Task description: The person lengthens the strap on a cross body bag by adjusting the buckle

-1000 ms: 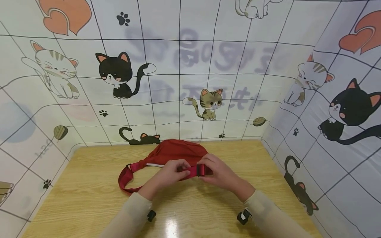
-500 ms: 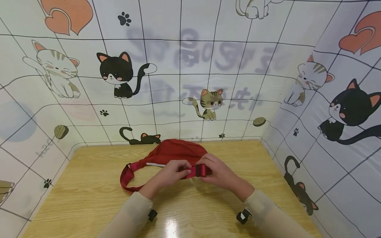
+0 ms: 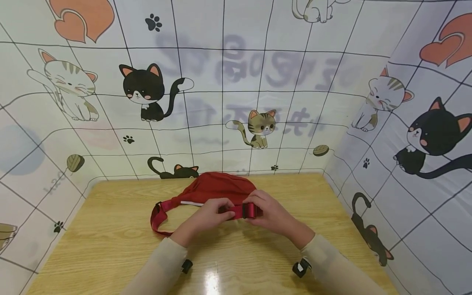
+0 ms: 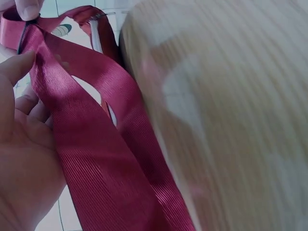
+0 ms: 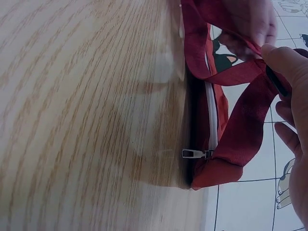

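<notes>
A red waist bag (image 3: 221,188) lies at the back of the table, its dark red strap (image 4: 101,159) looping out to the left and in front. My left hand (image 3: 210,213) pinches the strap between thumb and fingers. Just right of it, my right hand (image 3: 271,213) grips the strap at a black slider buckle (image 3: 244,211), where the webbing folds over. In the right wrist view, the thumb presses on that slider and the strap runs down to the bag's end. A white zipper (image 5: 211,115) with a metal pull (image 5: 193,153) shows there.
The wooden table (image 3: 110,246) has a white cloth wall (image 3: 206,131) with printed cats behind it and at both sides. Another black slider (image 3: 159,207) sits on the strap loop at the left. Black wrist cameras (image 3: 301,268) hang below the sleeves.
The strap loop at the left has drawn slightly to the right and become a little smaller. The black slider in my right hand has shifted slightly left. Both hands keep their hold.
</notes>
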Available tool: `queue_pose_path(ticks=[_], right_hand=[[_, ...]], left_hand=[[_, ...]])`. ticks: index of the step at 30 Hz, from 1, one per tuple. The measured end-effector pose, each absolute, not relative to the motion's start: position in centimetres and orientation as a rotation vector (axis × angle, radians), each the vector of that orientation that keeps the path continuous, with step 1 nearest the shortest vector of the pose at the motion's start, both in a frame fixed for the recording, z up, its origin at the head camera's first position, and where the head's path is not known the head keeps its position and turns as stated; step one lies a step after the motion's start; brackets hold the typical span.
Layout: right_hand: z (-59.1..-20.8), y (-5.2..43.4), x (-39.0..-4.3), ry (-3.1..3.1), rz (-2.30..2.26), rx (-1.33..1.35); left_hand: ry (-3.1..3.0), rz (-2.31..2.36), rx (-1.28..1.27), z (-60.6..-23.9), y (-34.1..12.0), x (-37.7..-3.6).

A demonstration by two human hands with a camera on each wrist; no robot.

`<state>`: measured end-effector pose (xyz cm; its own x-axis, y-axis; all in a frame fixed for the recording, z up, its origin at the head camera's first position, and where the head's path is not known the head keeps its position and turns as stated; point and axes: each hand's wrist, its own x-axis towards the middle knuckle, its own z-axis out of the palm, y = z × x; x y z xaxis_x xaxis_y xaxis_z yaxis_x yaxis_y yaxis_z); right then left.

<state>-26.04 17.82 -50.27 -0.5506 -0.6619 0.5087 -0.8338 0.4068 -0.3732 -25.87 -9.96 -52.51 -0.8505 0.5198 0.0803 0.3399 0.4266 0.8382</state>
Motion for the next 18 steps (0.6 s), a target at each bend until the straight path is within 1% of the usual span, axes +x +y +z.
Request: queue_pose_path(ticks=[3,8,18], right_hand=[[-50.3,17.8,-26.1,-2.375,0.874,1.303],[-50.5,17.7,-26.1,-2.364,0.861,1.307],[-50.4,17.6,-26.0,-2.395,0.857,1.297]], left_hand=[[2.481,1.368,0.729,-52.8,-10.6,-25.8],[2.467,1.364,0.775,-52.7,-10.9,-25.7],[2.451,1.381,0.853,-52.0,-9.8,-25.9]])
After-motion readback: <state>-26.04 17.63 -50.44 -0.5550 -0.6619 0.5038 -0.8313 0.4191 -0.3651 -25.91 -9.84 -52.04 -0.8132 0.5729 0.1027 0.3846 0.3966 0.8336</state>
